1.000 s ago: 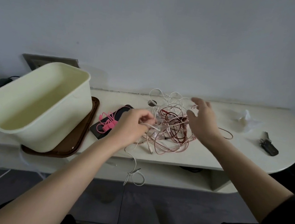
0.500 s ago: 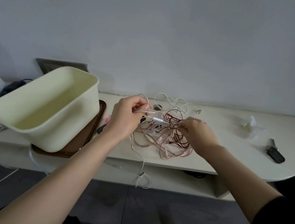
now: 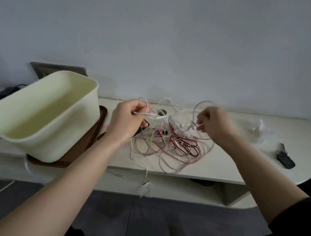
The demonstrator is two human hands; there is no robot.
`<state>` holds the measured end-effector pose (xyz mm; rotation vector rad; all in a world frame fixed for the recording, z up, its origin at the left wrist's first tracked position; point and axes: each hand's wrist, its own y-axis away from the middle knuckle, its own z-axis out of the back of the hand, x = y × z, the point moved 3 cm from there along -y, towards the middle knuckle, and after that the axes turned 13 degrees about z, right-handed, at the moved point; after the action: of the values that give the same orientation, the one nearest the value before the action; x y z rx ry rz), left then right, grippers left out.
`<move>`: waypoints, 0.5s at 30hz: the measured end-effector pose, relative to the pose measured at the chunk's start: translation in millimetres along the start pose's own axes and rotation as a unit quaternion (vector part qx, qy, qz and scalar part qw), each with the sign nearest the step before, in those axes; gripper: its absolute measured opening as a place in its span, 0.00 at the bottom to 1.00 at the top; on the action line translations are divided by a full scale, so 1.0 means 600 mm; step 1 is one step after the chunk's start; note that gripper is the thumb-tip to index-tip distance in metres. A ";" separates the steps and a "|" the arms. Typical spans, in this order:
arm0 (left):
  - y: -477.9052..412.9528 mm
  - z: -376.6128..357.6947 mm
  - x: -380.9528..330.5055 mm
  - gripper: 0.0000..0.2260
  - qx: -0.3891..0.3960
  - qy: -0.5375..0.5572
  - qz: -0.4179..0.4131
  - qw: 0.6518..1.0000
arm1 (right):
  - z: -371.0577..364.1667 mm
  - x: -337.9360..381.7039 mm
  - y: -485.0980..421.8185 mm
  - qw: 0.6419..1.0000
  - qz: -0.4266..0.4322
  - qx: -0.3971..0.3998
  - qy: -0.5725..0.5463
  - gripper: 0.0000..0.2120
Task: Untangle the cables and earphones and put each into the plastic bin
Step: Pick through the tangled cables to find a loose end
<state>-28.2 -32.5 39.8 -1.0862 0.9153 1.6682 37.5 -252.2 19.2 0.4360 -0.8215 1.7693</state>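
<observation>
Item 1: left hand (image 3: 129, 118), raised over the left side of the table (image 3: 232, 165). Grip closed, thumb and fingers pinching a white cable (image 3: 147, 114) that runs right toward the heap.

Item 2: right hand (image 3: 216, 124), blurred, raised over the far right of the heap. Grip closed, fingertips pinching a pale strand (image 3: 198, 125) that loops up over the knuckles.

Item 3: tangle of cables (image 3: 171, 145), pink, copper-red and white, lying on the table between the two hands. One white lead (image 3: 144, 182) hangs over the near edge.

Item 4: plastic bin (image 3: 79, 134), cream, at the left, tilted, standing on a brown tray (image 3: 90, 139). No cable seen inside it.

Item 5: dark phone (image 3: 143, 128), mostly hidden beneath the left hand.

Item 6: key fob (image 3: 285, 160), far right, well apart from the heap.

Item 7: crumpled clear wrapper (image 3: 258, 129), beyond the key fob.
</observation>
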 end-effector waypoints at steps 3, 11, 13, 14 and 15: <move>0.001 -0.005 0.007 0.09 0.015 -0.018 0.011 1.000 | 0.011 0.011 -0.001 0.990 -0.002 -0.114 -0.082 0.08; 0.002 -0.019 0.013 0.09 0.030 -0.025 0.029 0.999 | -0.007 0.008 0.000 0.997 -0.021 -0.038 -0.064 0.06; 0.003 -0.024 0.013 0.09 0.038 -0.021 0.033 0.999 | -0.002 0.025 0.002 0.986 -0.019 -0.072 -0.149 0.08; 0.002 -0.027 0.012 0.08 0.045 -0.016 0.036 0.998 | -0.001 0.031 0.001 0.981 -0.015 -0.077 -0.175 0.10; 0.003 -0.031 0.013 0.08 0.054 -0.009 0.041 0.998 | -0.002 0.037 0.003 0.982 -0.012 -0.063 -0.179 0.10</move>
<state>-26.3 -47.7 26.7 -0.9710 1.0392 1.6709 28.3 -236.8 31.9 0.6879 -1.1682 1.6276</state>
